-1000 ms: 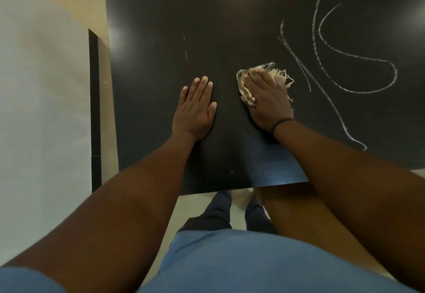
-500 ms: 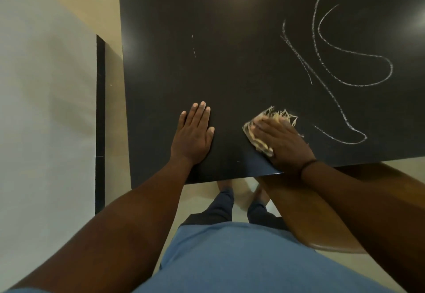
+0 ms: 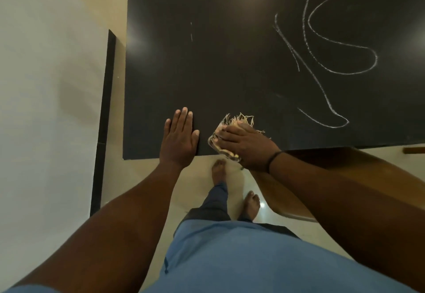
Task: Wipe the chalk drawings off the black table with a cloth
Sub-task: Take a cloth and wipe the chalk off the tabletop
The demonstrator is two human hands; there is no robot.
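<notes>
The black table point(image 3: 230, 67) fills the upper part of the view. White chalk lines point(image 3: 340, 71) curl across its right side, and a short thin chalk mark point(image 3: 191, 36) sits at upper left. My right hand point(image 3: 248, 147) presses a frayed beige cloth point(image 3: 236, 122) flat at the table's near edge, the cloth partly hanging over it. Flat on the table just to the left lies my left hand point(image 3: 179, 138), fingers together, holding nothing.
A brown wooden chair seat point(image 3: 358, 173) sits under my right forearm, below the table edge. A white wall point(image 3: 46, 85) with a dark strip point(image 3: 104, 108) stands at the left. My bare feet point(image 3: 251, 203) are on the pale floor.
My right hand has dragged the cloth from mid-table toward me to the near edge. The left hand stayed flat. The view has pulled back from the table.
</notes>
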